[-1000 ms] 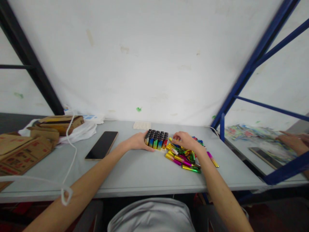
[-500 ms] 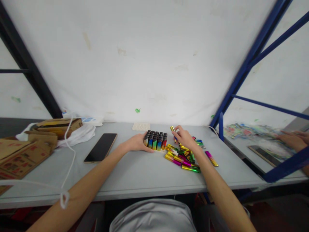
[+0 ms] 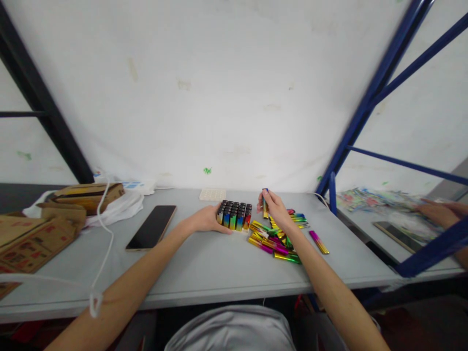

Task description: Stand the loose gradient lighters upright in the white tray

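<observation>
My left hand (image 3: 207, 219) curves round the left end of a block of upright lighters (image 3: 234, 214), its thumb along the front and its other fingers hidden behind. The lighters stand in close rows, with black tops and shiny rainbow-coloured bodies. In my right hand (image 3: 275, 207), thumb and fingers pinch one shiny gold-and-blue lighter (image 3: 265, 207), held nearly upright just right of the block. Below that hand lies a loose pile of shiny lighters (image 3: 276, 241) in gold, green and pink. A single pink-and-gold lighter (image 3: 319, 242) rests apart on the right.
Behind the block lies a white dimpled tray (image 3: 212, 194). A phone (image 3: 151, 227) is left of my left hand, near cardboard boxes (image 3: 44, 234) and a white cable (image 3: 106, 229). A blue metal frame (image 3: 343, 151) borders the right, with another person's hands (image 3: 438, 210) beyond.
My right hand has turned the lighter from a tilted position to nearly upright, its blue end now at the top. My left hand stays on the block. The view has shifted slightly.
</observation>
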Tool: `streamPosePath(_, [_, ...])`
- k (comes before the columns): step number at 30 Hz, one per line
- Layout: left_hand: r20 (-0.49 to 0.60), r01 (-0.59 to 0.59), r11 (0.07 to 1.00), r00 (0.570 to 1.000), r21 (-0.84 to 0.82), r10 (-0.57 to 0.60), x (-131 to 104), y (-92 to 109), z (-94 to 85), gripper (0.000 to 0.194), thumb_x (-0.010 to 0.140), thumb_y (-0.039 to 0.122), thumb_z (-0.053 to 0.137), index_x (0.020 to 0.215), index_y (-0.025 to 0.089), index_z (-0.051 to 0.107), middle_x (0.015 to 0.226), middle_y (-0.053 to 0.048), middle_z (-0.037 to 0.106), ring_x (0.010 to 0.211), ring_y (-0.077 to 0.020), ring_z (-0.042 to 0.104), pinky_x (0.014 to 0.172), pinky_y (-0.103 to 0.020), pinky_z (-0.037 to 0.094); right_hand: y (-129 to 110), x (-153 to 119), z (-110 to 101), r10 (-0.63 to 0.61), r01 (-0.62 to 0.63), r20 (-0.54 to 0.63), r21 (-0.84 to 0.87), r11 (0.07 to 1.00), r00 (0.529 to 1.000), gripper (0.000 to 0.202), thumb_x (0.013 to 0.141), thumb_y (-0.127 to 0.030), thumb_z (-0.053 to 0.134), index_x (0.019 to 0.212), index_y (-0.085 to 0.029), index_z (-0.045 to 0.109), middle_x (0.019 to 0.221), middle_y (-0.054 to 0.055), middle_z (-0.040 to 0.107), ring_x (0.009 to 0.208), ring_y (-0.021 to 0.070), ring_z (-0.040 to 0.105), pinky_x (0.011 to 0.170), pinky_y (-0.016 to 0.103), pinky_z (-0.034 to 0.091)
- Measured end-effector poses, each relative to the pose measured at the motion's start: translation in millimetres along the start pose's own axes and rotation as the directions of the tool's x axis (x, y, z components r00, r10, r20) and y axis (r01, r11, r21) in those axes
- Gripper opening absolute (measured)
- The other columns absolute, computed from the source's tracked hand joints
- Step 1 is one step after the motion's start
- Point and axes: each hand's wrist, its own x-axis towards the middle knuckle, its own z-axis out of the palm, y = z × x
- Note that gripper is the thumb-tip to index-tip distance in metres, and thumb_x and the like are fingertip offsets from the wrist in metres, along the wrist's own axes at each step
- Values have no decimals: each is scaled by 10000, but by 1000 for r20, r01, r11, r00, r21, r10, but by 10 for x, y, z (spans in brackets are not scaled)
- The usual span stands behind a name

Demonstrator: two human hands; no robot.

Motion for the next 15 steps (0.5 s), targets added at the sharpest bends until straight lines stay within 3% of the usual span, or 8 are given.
streamPosePath(2, [-8, -21, 1000, 1000, -12, 21, 3, -9, 4, 991, 570, 720, 882, 1370, 216, 587, 1209, -80, 782, 1092, -343, 730, 956, -401, 560, -16, -22, 55, 37, -42, 73, 64, 997, 997, 612, 862, -842, 548, 964, -238, 531, 681, -57, 500, 498, 116, 463, 484, 256, 402])
streamPosePath(5, [-16, -28, 999, 999, -23, 28, 4, -16, 9, 971, 566, 711, 882, 1359, 227, 599, 1202, -73, 784, 1093, -341, 727, 964, -400, 556, 19, -34, 109, 107, -111, 94, 48, 993, 990, 602, 848, -854, 549, 880, -257, 472, 615, -98, 329, 445, 95, 276, 411, 232, 238])
streamPosePath(10, [-13, -6, 1000, 1000, -10, 5, -5, -2, 6, 959, 557, 714, 882, 1341, 233, 609, 1195, -66, 788, 1105, -350, 724, 952, -403, 564, 138, -42, 133, -6, 4, -8, -204, 979, 1000, 607, 905, -795, 508, 664, -246, 412, 565, -46, 369, 518, 126, 333, 473, 268, 280])
streamPosePath(15, [-3, -12, 1000, 1000, -14, 12, -8, 4, 5, 945, 583, 705, 883, 1348, 232, 594, 1213, -68, 784, 1112, -339, 724, 954, -400, 565, 139, -74, 178, -72, 50, -44, -379, 924, 996, 461, 912, -556, 492, 597, -244, 365, 568, -32, 349, 575, 141, 354, 548, 286, 269])
